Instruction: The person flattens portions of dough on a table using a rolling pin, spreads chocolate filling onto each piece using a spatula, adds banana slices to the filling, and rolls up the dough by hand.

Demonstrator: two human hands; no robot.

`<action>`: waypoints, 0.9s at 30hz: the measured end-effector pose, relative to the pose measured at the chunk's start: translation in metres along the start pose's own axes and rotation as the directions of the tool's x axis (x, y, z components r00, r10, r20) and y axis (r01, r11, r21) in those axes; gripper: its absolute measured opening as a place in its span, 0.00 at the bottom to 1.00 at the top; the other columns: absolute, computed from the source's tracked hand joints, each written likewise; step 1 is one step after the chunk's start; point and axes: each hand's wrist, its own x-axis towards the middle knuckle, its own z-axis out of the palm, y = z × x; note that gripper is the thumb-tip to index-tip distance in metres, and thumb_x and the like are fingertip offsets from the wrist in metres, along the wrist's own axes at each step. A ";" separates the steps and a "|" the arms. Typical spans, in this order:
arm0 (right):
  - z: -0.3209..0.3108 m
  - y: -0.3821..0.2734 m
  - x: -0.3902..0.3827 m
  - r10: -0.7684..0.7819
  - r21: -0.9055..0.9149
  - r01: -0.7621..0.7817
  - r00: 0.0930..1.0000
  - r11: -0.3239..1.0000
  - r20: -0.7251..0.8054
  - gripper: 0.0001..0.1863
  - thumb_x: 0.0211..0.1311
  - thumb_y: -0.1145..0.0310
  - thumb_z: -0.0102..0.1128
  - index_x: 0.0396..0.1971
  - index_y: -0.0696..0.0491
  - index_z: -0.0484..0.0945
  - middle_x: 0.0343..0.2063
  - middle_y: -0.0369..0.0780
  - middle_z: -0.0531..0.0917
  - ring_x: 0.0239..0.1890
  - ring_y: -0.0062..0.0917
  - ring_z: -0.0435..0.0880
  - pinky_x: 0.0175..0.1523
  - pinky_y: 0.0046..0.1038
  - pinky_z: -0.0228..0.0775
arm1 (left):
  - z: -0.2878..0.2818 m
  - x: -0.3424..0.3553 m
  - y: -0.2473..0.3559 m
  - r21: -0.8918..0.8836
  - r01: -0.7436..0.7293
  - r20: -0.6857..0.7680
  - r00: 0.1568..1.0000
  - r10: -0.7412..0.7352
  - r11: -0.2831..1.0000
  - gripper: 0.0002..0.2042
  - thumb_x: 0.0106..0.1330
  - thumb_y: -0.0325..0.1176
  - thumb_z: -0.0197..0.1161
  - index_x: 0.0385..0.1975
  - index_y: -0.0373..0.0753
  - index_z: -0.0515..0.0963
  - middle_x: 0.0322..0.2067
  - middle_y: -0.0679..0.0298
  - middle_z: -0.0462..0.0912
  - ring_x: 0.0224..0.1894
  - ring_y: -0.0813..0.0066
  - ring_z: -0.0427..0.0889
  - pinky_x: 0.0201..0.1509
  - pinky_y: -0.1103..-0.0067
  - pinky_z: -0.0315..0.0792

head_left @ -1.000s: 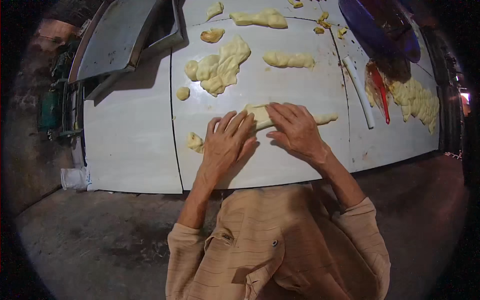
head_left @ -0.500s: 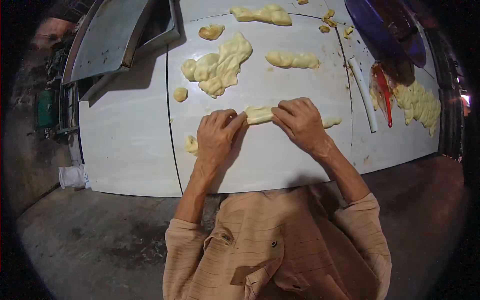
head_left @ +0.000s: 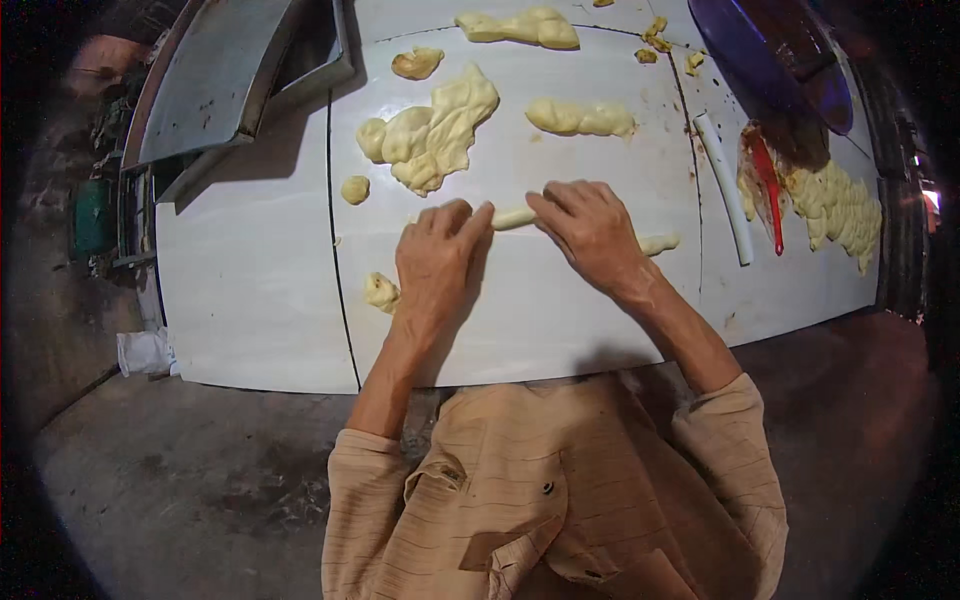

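Between my hands a short pale dough roll (head_left: 513, 218) lies on the white work surface (head_left: 250, 300). My left hand (head_left: 439, 252) pinches its left end with curled fingers, and my right hand (head_left: 590, 230) pinches its right end. Right of my right hand rests a tapered dough piece (head_left: 660, 242); a small lump (head_left: 380, 290) is below and left of my left hand. Further back are a wide, lumpy dough mass (head_left: 430, 130), a small ball (head_left: 355, 189) and a thick dough log (head_left: 580, 117).
Grey metal trays (head_left: 205, 85) are stacked at the back left. On the right are a purple tub (head_left: 830, 105), a white rod (head_left: 722, 185), a red-handled tool (head_left: 770, 195) and a sheet of bumpy dough (head_left: 840, 215). More dough pieces (head_left: 515, 27) lie along the back.
Both hands have moved away from my body, up the surface. The dough between them went from a flat, wide piece to a narrow roll.
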 end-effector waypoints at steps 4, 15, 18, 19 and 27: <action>-0.012 -0.006 0.012 0.074 0.102 -0.071 0.997 0.992 -0.019 0.20 0.56 0.69 0.67 0.51 0.53 0.79 0.41 0.39 0.81 0.42 0.32 0.80 0.47 0.36 0.72 | 0.004 0.002 -0.007 -0.039 0.080 -0.006 0.997 -0.080 0.996 0.14 0.58 0.29 0.73 0.45 0.42 0.85 0.42 0.58 0.84 0.43 0.58 0.84 0.44 0.65 0.78; -0.034 0.040 0.029 0.092 0.423 -0.229 0.943 0.877 0.319 0.12 0.61 0.68 0.63 0.41 0.59 0.83 0.34 0.45 0.85 0.36 0.38 0.84 0.43 0.37 0.75 | 0.002 0.031 -0.004 -0.190 -0.033 0.111 0.992 0.055 0.981 0.09 0.60 0.31 0.71 0.39 0.38 0.84 0.48 0.60 0.82 0.50 0.56 0.80 0.53 0.64 0.75; -0.073 0.057 0.008 -0.064 0.369 -0.012 0.979 0.929 0.193 0.17 0.63 0.64 0.64 0.46 0.59 0.83 0.35 0.45 0.85 0.35 0.32 0.84 0.42 0.32 0.76 | 0.010 0.041 0.017 -0.277 -0.060 0.096 0.991 0.089 0.959 0.09 0.63 0.32 0.70 0.40 0.37 0.84 0.49 0.60 0.83 0.50 0.58 0.81 0.52 0.66 0.77; -0.085 0.060 -0.001 -0.059 0.363 -0.017 0.979 0.932 0.197 0.17 0.63 0.64 0.64 0.46 0.59 0.83 0.35 0.45 0.85 0.35 0.32 0.84 0.42 0.32 0.76 | 0.016 0.046 0.032 -0.280 -0.079 0.073 0.992 0.103 0.957 0.09 0.63 0.32 0.71 0.40 0.38 0.84 0.46 0.60 0.84 0.47 0.59 0.82 0.49 0.67 0.78; -0.117 0.082 -0.068 0.408 0.361 -0.520 0.845 0.774 0.345 0.16 0.64 0.66 0.61 0.46 0.61 0.82 0.36 0.46 0.84 0.38 0.34 0.83 0.45 0.33 0.75 | 0.056 0.063 0.098 -0.383 -0.046 0.218 0.966 0.139 0.923 0.07 0.62 0.33 0.70 0.36 0.39 0.86 0.33 0.60 0.86 0.38 0.58 0.83 0.41 0.64 0.76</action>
